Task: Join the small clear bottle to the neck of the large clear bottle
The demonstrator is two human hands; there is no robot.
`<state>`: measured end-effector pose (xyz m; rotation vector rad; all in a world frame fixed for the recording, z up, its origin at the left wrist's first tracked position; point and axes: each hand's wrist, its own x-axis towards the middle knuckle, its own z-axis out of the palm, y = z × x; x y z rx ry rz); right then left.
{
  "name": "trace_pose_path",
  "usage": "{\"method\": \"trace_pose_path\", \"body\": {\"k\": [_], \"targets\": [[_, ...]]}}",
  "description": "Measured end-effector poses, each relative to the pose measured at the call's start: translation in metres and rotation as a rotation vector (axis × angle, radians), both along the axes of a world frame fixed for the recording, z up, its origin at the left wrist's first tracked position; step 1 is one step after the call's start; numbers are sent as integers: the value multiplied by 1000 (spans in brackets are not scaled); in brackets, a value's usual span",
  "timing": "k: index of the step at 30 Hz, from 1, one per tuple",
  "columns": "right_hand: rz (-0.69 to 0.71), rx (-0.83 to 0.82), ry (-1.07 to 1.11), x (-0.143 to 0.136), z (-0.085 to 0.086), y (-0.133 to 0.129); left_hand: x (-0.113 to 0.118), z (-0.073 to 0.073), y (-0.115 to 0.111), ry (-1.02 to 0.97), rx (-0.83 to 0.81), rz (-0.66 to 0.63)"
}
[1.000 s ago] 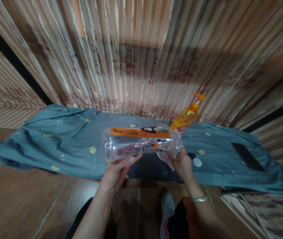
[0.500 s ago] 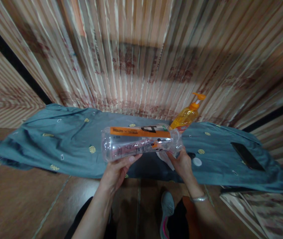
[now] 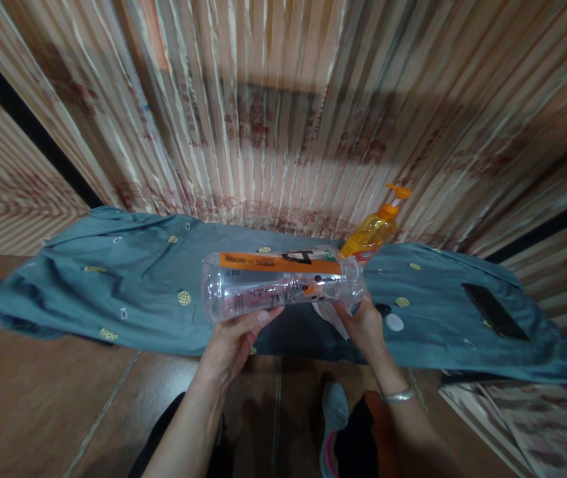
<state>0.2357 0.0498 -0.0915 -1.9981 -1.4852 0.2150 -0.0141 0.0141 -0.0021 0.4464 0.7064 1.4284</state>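
1. Above the counter [image 3: 134, 285], the bottle [image 3: 258, 285] lies on its side in the person's grasp, base to the left and neck to the right; it seems raised off the surface.
2. The left hand [image 3: 228, 345] supports it from below near the base, thumb along the near side, the other fingers hidden beneath.
3. The right hand [image 3: 364, 326] grips the neck end, some fingers out of sight behind the plastic.
4. It looks clear and without liquid, so it should be light; its thin wall would probably flex and dent under a hard squeeze rather than crack.
5. The glossy body may slip or roll, so a cradling hold low down suits it better than a pinch. The narrower neck is likely the stiffest, surest place to grasp.
6. The pump bottle [image 3: 372, 231] stands just behind the neck; whether they touch cannot be told.
7. A white scrap [image 3: 332, 320] shows beside the right hand, held or loose being unclear. The cap [image 3: 394, 322] lies near that hand, the phone [image 3: 494, 311] farther right.
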Motion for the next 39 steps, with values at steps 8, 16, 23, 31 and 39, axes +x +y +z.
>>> {"method": "trace_pose_path", "body": {"k": [8,16,23,31,39], "targets": [[-16,7,-11,-1,0,0,1,-1,0,-5,-5,1],[-7,22,10,-2,0,0,0,-1,-1,-9,-3,6],[2,22,16,-1,0,0,1,1,-1,14,-18,9],[-2,8,15,-1,0,0,0,3,-2,46,-18,13],[16,21,17,0,-1,0,0,4,-2,60,7,-1]]}}
